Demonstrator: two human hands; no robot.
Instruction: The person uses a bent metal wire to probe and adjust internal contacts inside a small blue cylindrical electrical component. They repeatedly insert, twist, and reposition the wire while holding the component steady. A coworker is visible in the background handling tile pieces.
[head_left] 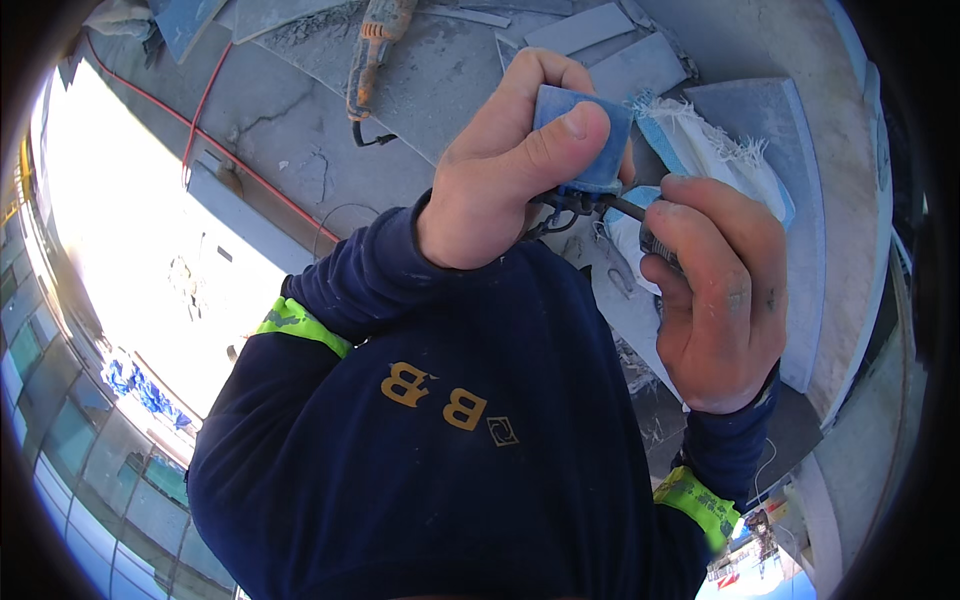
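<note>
A small blue-grey block [585, 135] is gripped by the left hand [510, 170], the thumb pressed flat across its face and the fingers curled behind. Dark wires [565, 205] hang from the block's lower edge. Just right of the block, the right hand [715, 300] is clenched round a slim dark tool [640, 215] whose tip meets the wires — little room is left between the two hands. Behind the block, to its right, frayed white cloth [715, 150] lies over a pale slab [790, 200]. Well up and left of the block, an orange power tool [375, 50] rests on cracked concrete [290, 130], where the ground lies open.
</note>
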